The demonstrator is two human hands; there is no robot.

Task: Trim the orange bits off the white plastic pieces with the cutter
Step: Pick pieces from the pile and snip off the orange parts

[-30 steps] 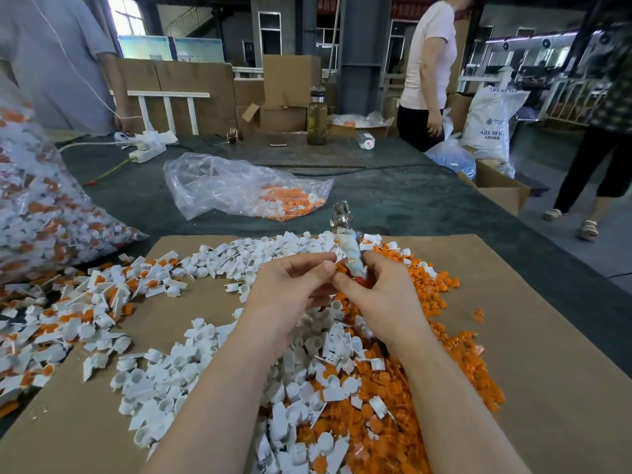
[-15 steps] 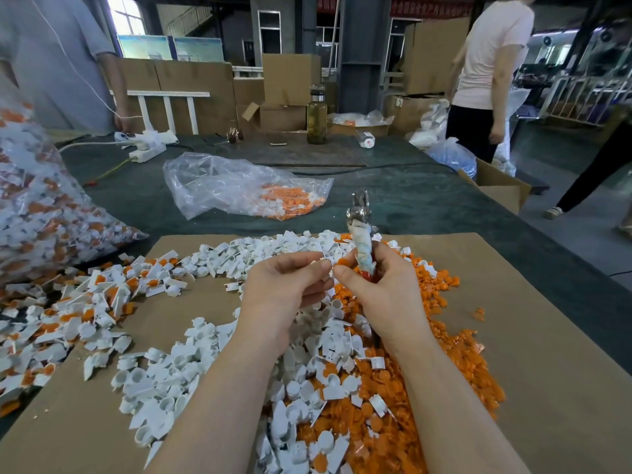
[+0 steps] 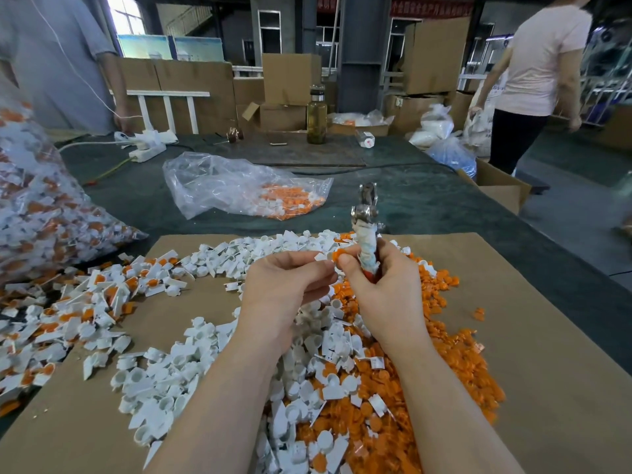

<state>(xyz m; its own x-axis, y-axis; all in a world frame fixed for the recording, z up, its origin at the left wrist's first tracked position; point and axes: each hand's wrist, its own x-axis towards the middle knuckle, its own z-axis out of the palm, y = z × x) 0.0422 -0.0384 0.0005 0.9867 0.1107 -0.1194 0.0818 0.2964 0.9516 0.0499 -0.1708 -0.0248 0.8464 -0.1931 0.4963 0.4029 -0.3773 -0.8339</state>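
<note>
Cardboard sheet [image 3: 513, 336]: left hand [image 3: 284, 289] pinches white piece [image 3: 321, 257]; right hand [image 3: 383, 289] grips cutter [image 3: 366, 230].

Right hand [image 3: 386, 289] grips the cutter [image 3: 366, 234] upright, metal head up, handle cloth-wrapped. Left hand [image 3: 287, 285] pinches a white piece [image 3: 321, 257] with an orange bit [image 3: 337, 253] at its fingertips, touching the right thumb. Both over cardboard sheet [image 3: 547, 371].

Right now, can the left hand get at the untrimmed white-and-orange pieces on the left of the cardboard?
Probably yes. The left hand pinches a small white piece, so it must drop that first. The untrimmed pile lies open on the cardboard to its left, nothing between.
</note>
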